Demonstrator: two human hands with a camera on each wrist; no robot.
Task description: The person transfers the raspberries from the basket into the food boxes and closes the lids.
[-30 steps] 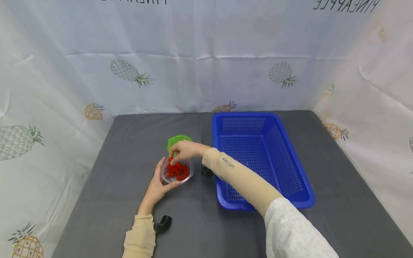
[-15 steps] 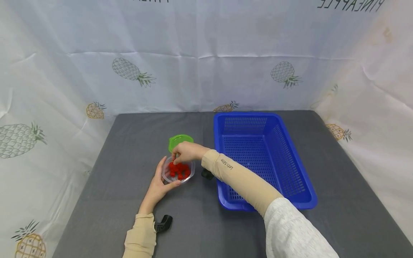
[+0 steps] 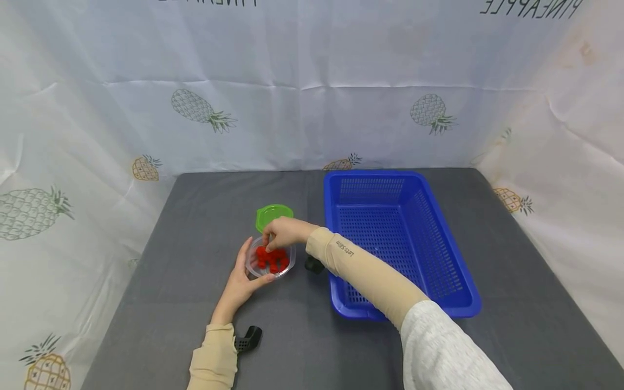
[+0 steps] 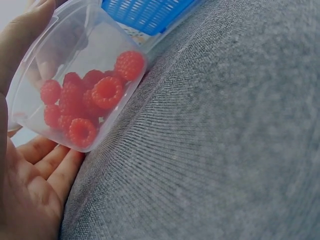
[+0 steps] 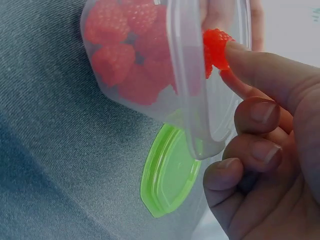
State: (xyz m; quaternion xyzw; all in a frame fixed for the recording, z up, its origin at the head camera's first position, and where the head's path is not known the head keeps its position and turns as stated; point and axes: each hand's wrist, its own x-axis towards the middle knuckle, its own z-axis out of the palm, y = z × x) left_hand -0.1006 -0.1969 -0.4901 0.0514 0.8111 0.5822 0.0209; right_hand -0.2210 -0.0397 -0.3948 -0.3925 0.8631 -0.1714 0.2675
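A clear plastic container (image 3: 252,267) with several red raspberries (image 4: 107,93) inside sits on the grey table, its mouth uncovered. My left hand (image 3: 240,283) holds it from the near left, thumb on the near side and fingers along the far side. Above its mouth, my right hand (image 3: 284,232) pinches a single raspberry (image 5: 217,48) between thumb and index finger, right at the rim in the right wrist view. The other fingers of that hand are curled outside the container. Just behind the container lies a green lid (image 3: 274,212), partly covered by the right hand in the head view.
A large blue perforated basket (image 3: 336,295) stands on the right of the table (image 3: 195,216), with my right forearm crossing over its near left part. A white pineapple-print curtain (image 3: 312,124) surrounds the table at the back and sides.
My right hand has shifted slightly right and down, from the container's far left rim in over the raspberries. My left hand keeps its hold on the container.
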